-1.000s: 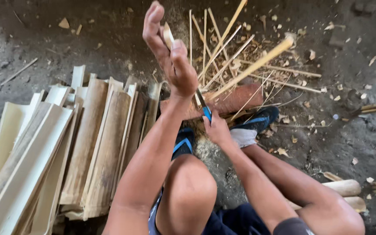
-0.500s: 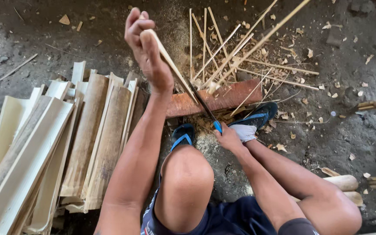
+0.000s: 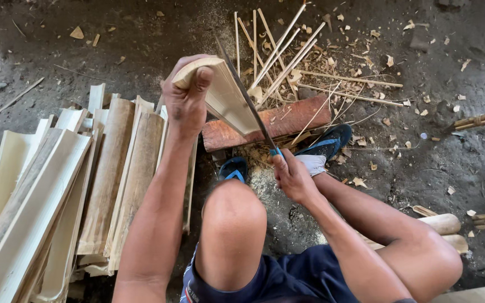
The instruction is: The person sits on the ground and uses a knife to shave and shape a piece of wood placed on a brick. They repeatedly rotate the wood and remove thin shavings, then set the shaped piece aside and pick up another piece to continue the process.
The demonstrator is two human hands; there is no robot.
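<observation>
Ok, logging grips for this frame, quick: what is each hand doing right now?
Left hand: closed on the top end of the bamboo slat, holding it upright.
Right hand: closed on the knife handle, blade lying along the slat's edge.

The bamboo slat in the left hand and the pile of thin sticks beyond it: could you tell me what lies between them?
In the head view, the knife blade stands against the bamboo slat, between it and the thin sticks.

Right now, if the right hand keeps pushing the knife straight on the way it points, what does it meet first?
The right hand drives the knife along the bamboo slat toward the left hand gripping its top; depth is unclear, but those fingers seem first.
</observation>
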